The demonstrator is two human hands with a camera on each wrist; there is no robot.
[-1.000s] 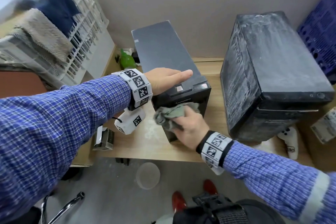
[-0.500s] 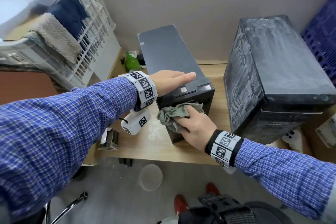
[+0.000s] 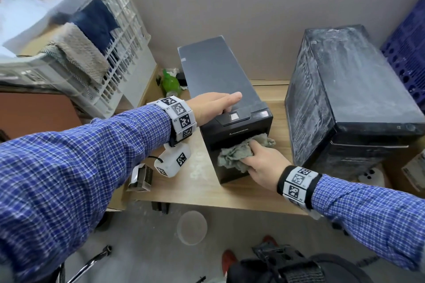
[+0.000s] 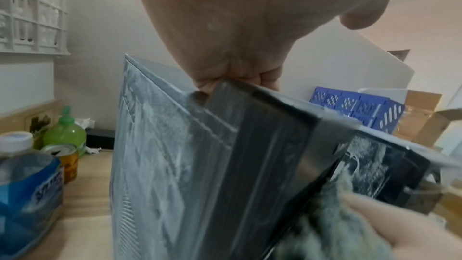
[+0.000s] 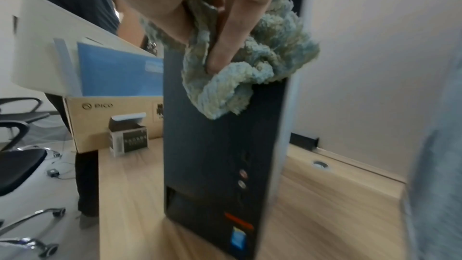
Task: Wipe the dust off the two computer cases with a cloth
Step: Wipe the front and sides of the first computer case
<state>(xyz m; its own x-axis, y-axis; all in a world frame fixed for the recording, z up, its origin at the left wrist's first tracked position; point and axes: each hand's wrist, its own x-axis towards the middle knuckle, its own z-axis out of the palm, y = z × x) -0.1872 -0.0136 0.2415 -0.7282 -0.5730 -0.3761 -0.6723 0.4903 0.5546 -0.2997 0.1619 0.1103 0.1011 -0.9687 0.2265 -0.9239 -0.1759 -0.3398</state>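
Wiping front panel of slim case (image 3: pixel 230 103): right hand (image 3: pixel 262 163) grips bunched cloth (image 3: pixel 239 154), pressing it against panel. Left hand (image 3: pixel 213 105) lies flat, fingers straight, on case top, steadying it. Both cases stand on desk (image 3: pixel 253 195). Slim case top looks clean; its left side, seen from left wrist view, streaked with dust. Beyond, to right, big case (image 3: pixel 358 103) heavily dusty on top and side, apparently untouched. Judgement: under halfway.

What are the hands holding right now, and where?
Right hand grips the bunched cloth by its middle; left hand rests on the slim case's top, gripping nothing.
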